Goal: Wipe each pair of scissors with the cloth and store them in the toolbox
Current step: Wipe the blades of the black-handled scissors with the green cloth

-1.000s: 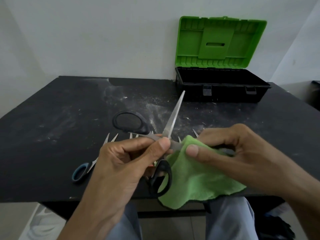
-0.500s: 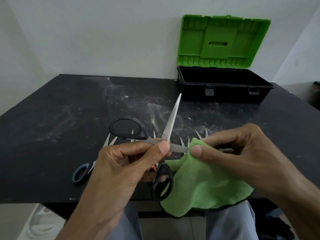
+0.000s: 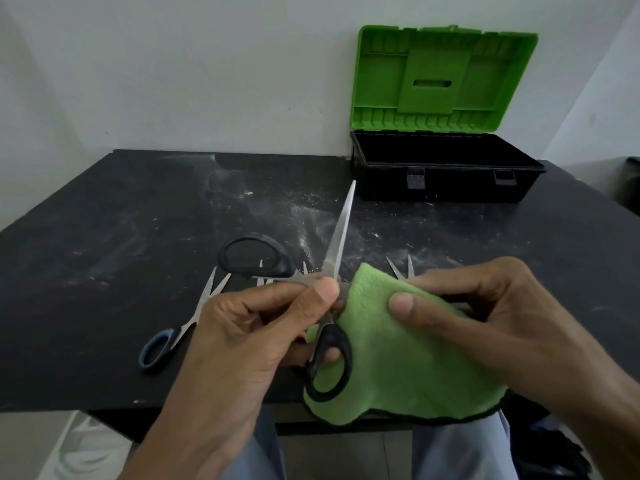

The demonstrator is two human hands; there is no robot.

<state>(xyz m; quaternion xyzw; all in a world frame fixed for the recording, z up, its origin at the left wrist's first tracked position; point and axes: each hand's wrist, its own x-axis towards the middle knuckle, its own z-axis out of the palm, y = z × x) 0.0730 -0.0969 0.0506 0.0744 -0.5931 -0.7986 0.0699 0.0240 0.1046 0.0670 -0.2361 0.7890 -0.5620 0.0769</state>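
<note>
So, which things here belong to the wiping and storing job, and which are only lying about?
Belong to the job:
- black-handled scissors, open, in the left hand
- green cloth, pinched over one blade by the right hand
- blue-handled scissors and other blade tips on the table
- open toolbox

Only lying about:
- white dust on the table

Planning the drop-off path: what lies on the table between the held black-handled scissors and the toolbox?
In the head view, only bare, dusty table lies between the scissors and the open toolbox.
</note>
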